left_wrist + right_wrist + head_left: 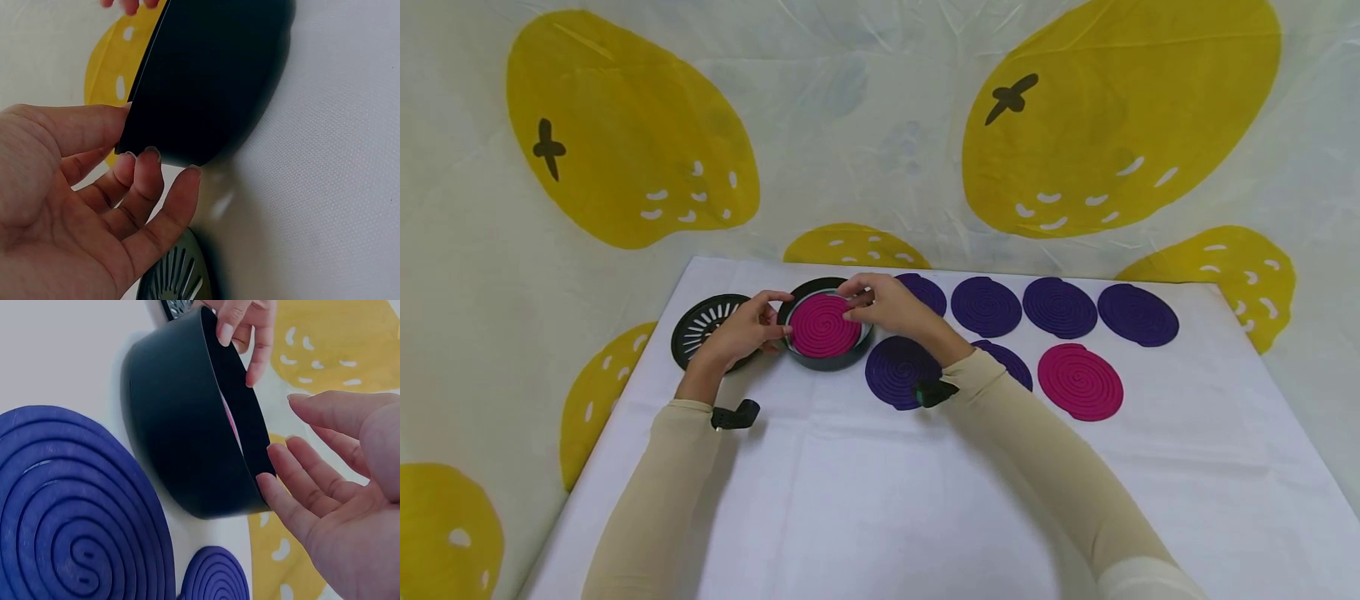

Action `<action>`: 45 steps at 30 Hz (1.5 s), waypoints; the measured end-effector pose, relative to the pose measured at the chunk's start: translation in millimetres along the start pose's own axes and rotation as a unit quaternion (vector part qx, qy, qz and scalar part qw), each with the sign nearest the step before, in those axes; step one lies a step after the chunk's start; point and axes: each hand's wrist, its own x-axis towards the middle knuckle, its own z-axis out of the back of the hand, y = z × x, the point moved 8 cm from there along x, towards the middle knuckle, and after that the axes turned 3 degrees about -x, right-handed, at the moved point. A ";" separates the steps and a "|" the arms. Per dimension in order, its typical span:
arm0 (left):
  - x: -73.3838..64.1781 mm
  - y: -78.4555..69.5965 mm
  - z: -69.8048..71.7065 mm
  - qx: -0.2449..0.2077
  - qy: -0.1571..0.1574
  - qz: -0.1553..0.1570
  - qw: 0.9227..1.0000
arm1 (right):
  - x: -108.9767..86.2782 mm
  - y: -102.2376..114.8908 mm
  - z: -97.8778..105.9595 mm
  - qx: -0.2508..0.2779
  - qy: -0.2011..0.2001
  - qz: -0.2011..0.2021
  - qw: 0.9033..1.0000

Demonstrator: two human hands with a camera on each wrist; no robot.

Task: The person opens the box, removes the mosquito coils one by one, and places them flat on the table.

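Note:
A black round holder (820, 363) stands on the white table, with a pink spiral coaster (825, 327) lying inside it. At its left side my left hand (745, 329) pinches the rim, the thumb at the edge and the other fingers by the outer wall (206, 81). My right hand (891, 307) is over the far right of the rim; its fingers are extended and loosely spread, with fingertips by the edge in the right wrist view. It grips nothing. Only a pink sliver (230, 422) of the coaster shows there.
Left of the holder lies a black slotted disc (688, 333), partly behind my left hand. Several purple spiral coasters (986, 307) are laid out to the right, some partly covered by my right arm. Another pink coaster (1080, 382) lies in the nearer row.

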 end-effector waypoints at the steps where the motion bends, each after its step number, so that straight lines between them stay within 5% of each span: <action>1: 0.6 0.4 0.7 0.002 -0.003 -0.001 1.000 | 1.4 0.7 -1.4 0.001 0.002 0.000 1.000; 26: 4.8 3.3 1.1 -0.006 -0.014 -0.005 1.000 | 29.7 -1.1 -35.4 -0.099 -0.022 0.005 0.995; 39: 2.1 0.9 1.1 -0.002 -0.012 -0.003 1.000 | 26.2 -0.5 -28.4 -0.124 -0.057 0.004 0.991; 45: 1.6 0.2 1.2 -0.005 -0.009 -0.006 1.000 | 23.1 -2.1 -21.3 -0.087 -0.078 -0.013 0.993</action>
